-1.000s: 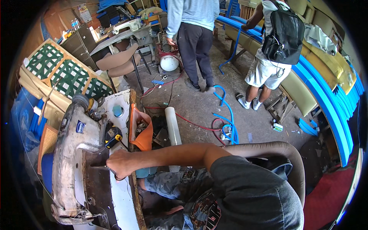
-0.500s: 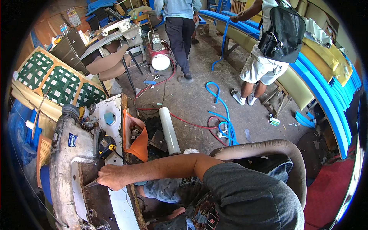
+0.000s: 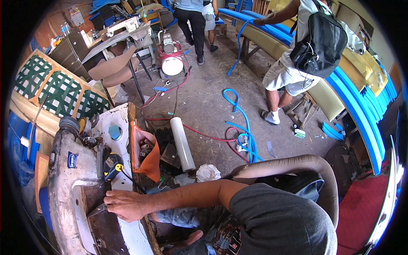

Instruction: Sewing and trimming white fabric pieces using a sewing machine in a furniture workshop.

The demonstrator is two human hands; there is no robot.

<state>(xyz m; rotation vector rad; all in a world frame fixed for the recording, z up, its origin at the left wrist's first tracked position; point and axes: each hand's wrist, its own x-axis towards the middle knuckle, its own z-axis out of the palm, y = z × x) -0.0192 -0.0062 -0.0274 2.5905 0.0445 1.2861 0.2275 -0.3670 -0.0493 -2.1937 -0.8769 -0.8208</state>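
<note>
My right hand lies palm down on a dark brown piece on the bed of a worn grey sewing machine at the lower left. Its fingers are bent, with the tips by a small metal part. I cannot tell if they pinch anything. A yellow and black tool with a black cable lies just beyond the hand on the white table top. My bare forearm reaches across from a grey sleeve. My left hand is out of sight.
An orange cloth bag hangs off the table edge beside a white roll. Blue and red hoses loop over the concrete floor. A person with a black backpack stands at upper right, another person farther back. Blue padded benches line the right side.
My right hand has slid along the dark piece toward me. The view has tipped and the two standing people now appear farther away.
</note>
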